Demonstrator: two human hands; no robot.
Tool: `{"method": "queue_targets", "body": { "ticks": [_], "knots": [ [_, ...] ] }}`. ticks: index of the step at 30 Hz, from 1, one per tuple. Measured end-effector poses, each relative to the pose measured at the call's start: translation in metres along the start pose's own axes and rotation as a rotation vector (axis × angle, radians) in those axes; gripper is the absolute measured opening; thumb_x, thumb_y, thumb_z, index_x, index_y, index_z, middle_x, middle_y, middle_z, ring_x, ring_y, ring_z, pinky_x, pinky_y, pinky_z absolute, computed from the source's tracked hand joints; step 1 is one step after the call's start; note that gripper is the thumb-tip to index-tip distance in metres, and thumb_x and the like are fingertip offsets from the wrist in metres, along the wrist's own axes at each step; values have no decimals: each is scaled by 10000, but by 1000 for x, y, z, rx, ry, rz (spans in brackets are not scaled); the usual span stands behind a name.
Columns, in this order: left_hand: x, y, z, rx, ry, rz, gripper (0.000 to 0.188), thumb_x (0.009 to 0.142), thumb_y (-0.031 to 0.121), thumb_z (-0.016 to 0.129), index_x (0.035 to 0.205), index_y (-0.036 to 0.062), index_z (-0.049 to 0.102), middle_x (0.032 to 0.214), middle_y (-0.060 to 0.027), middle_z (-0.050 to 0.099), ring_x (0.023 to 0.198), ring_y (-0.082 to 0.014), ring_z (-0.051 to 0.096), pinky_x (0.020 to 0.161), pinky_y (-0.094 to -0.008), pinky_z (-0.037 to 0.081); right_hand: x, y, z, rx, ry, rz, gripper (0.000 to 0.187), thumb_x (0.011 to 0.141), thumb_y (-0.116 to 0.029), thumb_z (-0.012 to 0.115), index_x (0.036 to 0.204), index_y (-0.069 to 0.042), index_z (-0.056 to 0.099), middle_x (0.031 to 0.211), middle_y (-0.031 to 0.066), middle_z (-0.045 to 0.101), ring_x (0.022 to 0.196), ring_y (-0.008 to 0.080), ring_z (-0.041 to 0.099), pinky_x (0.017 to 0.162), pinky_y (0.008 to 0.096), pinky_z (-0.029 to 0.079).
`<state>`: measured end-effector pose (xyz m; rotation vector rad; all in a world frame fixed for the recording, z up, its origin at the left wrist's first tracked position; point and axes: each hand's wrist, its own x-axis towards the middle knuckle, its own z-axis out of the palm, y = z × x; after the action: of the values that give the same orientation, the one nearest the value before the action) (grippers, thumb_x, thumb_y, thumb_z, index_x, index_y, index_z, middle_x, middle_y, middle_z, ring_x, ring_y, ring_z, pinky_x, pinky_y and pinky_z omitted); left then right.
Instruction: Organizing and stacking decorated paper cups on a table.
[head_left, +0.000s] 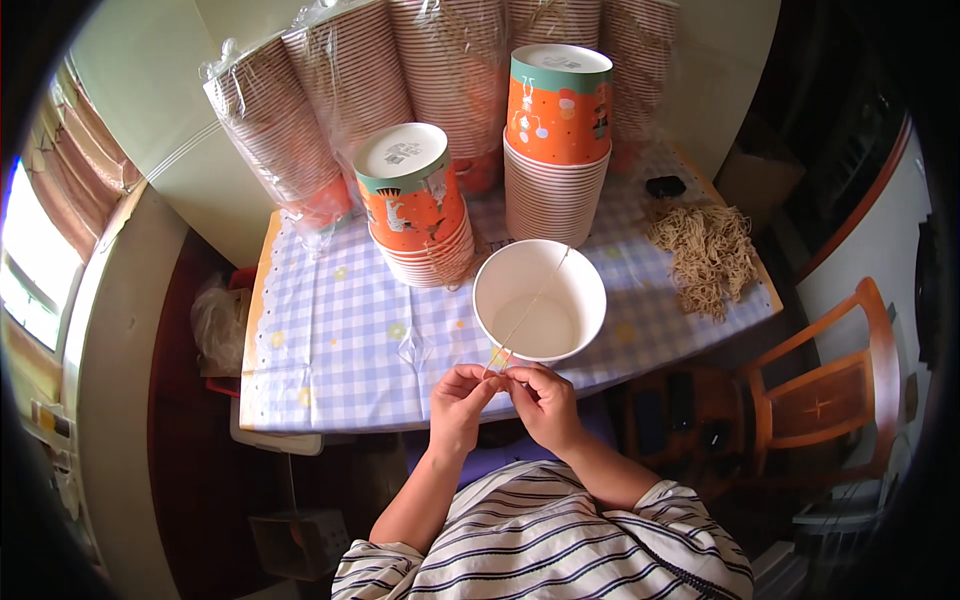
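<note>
A white paper bucket [582,310] stands open side up at the table's near edge. Across its mouth runs a thin pale string [536,300], from the far rim down to my fingers. My left hand [458,408] and my right hand [549,408] meet just in front of the near rim. Both are closed in a pinch on the string, thumbs and fingertips almost touching. A small yellowish loop of it shows above the fingertips. How the string is fixed at the far rim is too small to tell.
Behind the bucket stand two upside-down stacks of orange paper buckets, one shorter [410,215] and one taller [558,120]. Bagged bucket stacks [345,75] line the wall. A heap of tan strings [705,255] lies right on the checked tablecloth [345,385]. A wooden chair [820,390] stands at right.
</note>
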<state>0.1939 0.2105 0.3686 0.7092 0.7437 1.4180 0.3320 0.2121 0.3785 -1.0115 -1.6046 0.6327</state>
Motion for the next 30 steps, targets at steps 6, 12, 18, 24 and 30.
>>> {"method": "queue_targets", "body": {
  "ticks": [6,12,18,24,30],
  "knots": [
    [-1,5,3,41,45,29,93,810,-61,633,881,-13,596,859,-112,659,793,-168,640,777,-282,514,-7,5,6,389,-53,297,157,869,-38,597,1011,-3,654,932,75,643,749,86,621,596,200,470],
    [-2,7,4,142,40,56,84,818,-46,643,892,-36,603,873,-82,657,797,-121,618,753,-233,500,-9,10,14,616,35,426,137,875,-49,610,986,13,660,946,49,626,760,66,592,653,186,462],
    [-1,10,9,313,67,74,87,800,-74,640,863,-32,597,853,-91,658,777,-134,634,742,-238,510,-10,10,15,705,106,513,139,887,-78,601,976,10,663,873,19,643,725,39,556,662,192,447],
    [-1,5,7,424,7,181,67,808,-44,645,853,-18,602,830,-42,645,740,-86,591,687,-213,478,-6,5,9,1028,58,809,143,884,-160,609,946,-45,670,747,-39,601,586,10,421,537,167,332],
    [2,3,3,837,-41,529,145,748,-92,658,858,-14,604,842,-64,616,765,-126,599,680,-229,467,-7,6,10,1041,66,859,125,879,-169,621,937,-72,675,740,-60,593,581,-1,400,536,168,318]
  ]
}}
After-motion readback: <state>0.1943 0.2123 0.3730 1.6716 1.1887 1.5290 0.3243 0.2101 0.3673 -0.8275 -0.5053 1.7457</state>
